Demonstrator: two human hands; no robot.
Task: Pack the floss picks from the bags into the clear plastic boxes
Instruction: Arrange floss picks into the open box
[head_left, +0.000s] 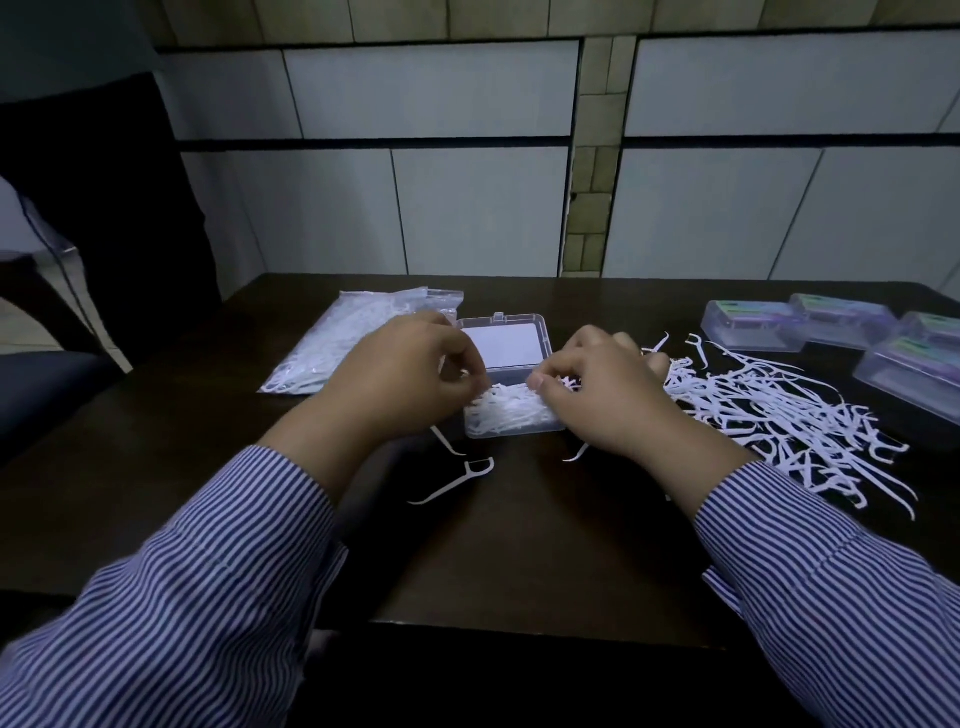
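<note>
At table centre, directly before me, sits the open clear plastic box (511, 415); its hinged lid (501, 343) lies back away from me, and a white rectangle shows through it. The tray is packed with white floss picks (506, 408), bunched with their long axes running roughly left to right across the box. My left hand (402, 376) is at the box's left end, fingers curled, tips at the bunch; whether they pinch a pick I cannot tell. My right hand (605, 395) is at the right end, thumb and fingers curled onto the bunch, gripping the picks there.

Left of the box, beyond my left hand, a clear zip bag (337, 338) lies flat, slanting from far right to near left, holding more picks.

To the right of the box, a loose pile of picks (779, 415) spreads over the dark table (519, 545), handles pointing every way, many slanting toward the near right.

Near side of the box: one stray pick (457, 480) lies diagonally, forked head toward the box, handle toward the near left. Two curved handle tips poke out from under my hands.

Far right, four closed clear boxes (753, 325) stand in a cluster, each with a green-and-purple label inside. Label text too blurred to read.

Both sleeves are blue-and-white striped.
</note>
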